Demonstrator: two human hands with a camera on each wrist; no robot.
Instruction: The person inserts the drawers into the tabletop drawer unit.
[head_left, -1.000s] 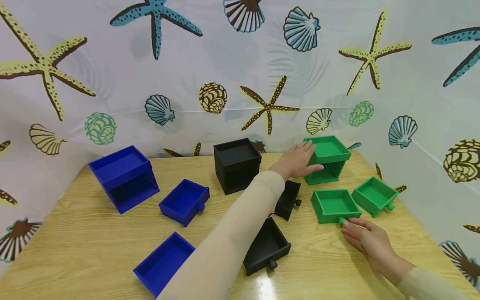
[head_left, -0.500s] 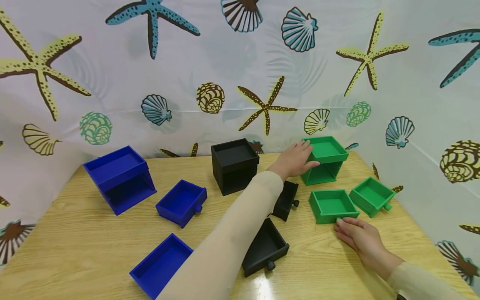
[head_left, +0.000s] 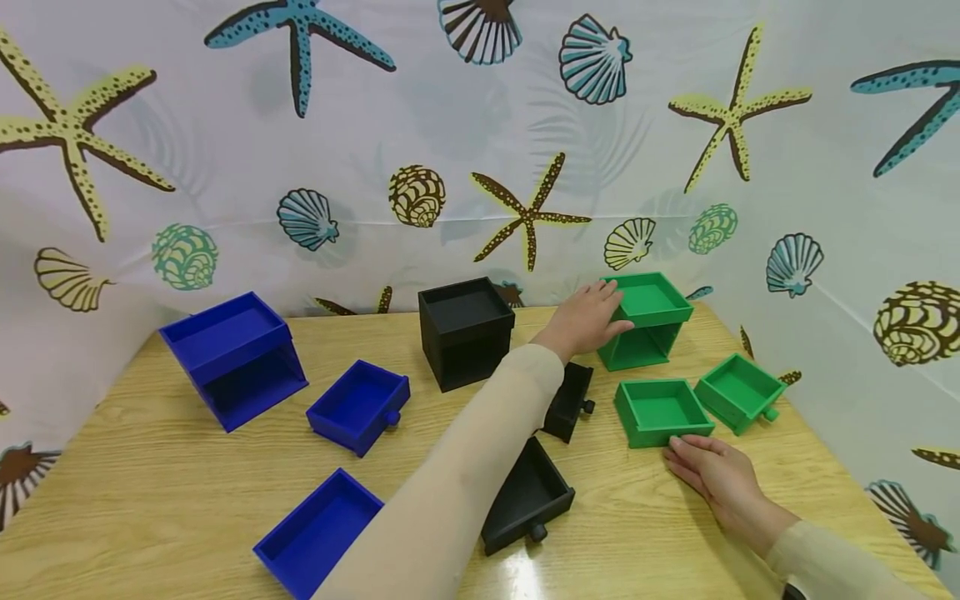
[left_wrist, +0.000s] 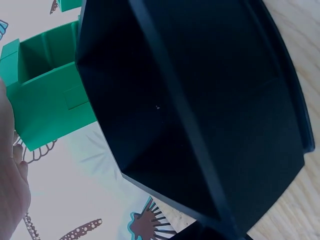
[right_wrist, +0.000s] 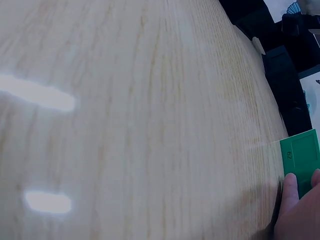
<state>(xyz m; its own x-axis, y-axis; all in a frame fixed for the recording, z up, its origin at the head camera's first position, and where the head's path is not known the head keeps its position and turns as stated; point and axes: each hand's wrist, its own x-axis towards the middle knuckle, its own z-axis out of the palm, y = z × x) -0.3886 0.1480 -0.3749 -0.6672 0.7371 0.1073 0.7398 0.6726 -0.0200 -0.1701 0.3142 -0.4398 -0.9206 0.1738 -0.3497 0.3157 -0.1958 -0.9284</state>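
Observation:
My left hand (head_left: 588,321) rests against the upper left of the green cabinet (head_left: 648,296), fingers along its side and thumb stretched across the front. In the left wrist view, that hand (left_wrist: 12,185) shows at the left edge beside the cabinet (left_wrist: 55,110). My right hand (head_left: 716,479) pinches the front knob of a green drawer (head_left: 663,412), which lies on the table before the cabinet; the fingers hide the knob. The right wrist view shows fingertips right at the drawer's front (right_wrist: 305,150). A second green drawer (head_left: 741,392) lies just right of it.
A black cabinet (head_left: 468,333) stands mid-table and looms large in the left wrist view. Below my left forearm lie a small black drawer (head_left: 570,404) and a larger black drawer (head_left: 528,496). Leftward are a blue cabinet (head_left: 236,358) and two blue drawers (head_left: 360,400). A patterned cloth (head_left: 360,142) hangs behind.
My right hand has shifted slightly left onto the drawer's knob, now covering it. My left hand stays at the green cabinet. The head view has turned a little to the right.

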